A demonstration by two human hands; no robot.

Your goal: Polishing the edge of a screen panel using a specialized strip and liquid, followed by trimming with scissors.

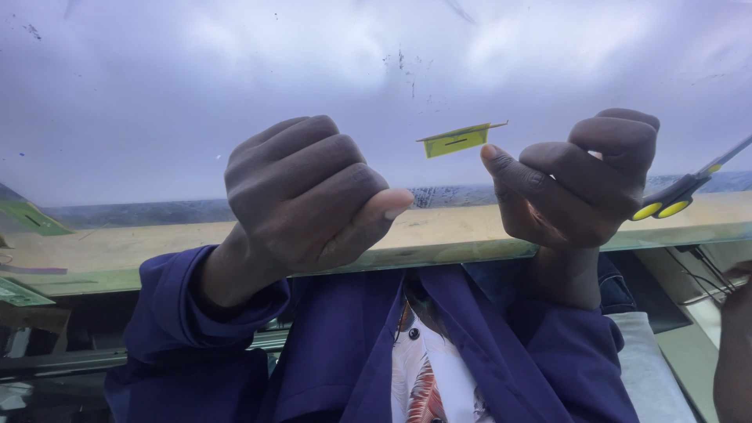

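Two hands sit close to the camera, in the middle of the frame, both curled into fists with blue sleeves below them. The left hand is closed, and I cannot tell if anything is inside it. The right hand is closed around a pair of scissors with yellow on the handles, sticking out toward the right edge. A small yellow-green card lies on the shiny pale surface, just above and between the hands, touching neither one.
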